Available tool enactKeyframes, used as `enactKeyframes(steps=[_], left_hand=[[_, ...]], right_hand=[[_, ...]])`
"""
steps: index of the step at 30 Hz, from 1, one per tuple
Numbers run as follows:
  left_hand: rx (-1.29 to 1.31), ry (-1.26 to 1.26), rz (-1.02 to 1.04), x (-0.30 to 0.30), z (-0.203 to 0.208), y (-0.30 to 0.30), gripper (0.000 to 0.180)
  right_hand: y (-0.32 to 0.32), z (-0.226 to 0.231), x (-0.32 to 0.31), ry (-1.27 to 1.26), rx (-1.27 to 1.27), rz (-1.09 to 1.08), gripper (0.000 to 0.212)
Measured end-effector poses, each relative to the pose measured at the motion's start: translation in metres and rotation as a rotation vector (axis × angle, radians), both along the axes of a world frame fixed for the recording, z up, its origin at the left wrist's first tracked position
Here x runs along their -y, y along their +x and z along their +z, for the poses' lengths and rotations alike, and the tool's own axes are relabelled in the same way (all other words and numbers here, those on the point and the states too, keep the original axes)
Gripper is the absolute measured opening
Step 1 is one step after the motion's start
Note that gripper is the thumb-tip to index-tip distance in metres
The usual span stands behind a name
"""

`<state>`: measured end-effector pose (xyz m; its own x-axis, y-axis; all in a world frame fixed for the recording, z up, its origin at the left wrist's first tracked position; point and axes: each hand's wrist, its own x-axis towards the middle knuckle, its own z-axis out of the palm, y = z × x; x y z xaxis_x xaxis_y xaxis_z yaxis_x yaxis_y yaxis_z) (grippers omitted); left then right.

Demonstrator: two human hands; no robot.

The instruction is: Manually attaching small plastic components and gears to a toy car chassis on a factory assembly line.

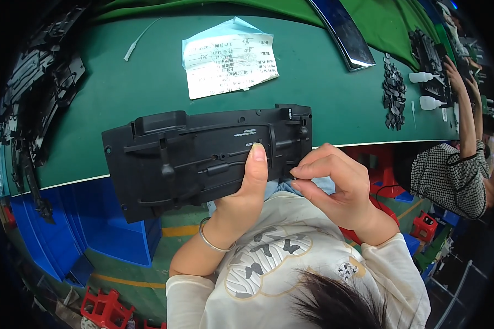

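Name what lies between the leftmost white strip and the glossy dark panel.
In the head view, a white paper sheet on a blue sheet lies between them, on the green tabletop.

Blue bin point(115, 249) beside table point(132, 88); green cloth point(392, 24) on table; red stool point(105, 308) lower left.

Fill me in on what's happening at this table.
A person holds a black plastic panel in the left hand, thumb across its face, by the near edge of the green table. The right hand has thumb and forefinger close together near the panel's right end; anything between them is too small to identify. A printed sheet lies beyond, small black pieces off to the right.
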<state>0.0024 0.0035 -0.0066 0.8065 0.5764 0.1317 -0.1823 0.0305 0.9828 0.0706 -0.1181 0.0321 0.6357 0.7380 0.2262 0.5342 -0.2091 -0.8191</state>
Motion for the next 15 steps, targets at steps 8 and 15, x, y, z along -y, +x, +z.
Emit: enactKeyframes(steps=[8,15], left_hand=[[0.015,0.019,0.001,0.000,0.000,0.000,0.014],[0.038,-0.031,-0.017,0.001,0.001,0.000,0.011]], right_hand=[[0.003,0.006,-0.001,-0.052,0.015,0.031,0.020],[0.008,0.015,-0.003,-0.141,-0.052,0.079,0.016]])
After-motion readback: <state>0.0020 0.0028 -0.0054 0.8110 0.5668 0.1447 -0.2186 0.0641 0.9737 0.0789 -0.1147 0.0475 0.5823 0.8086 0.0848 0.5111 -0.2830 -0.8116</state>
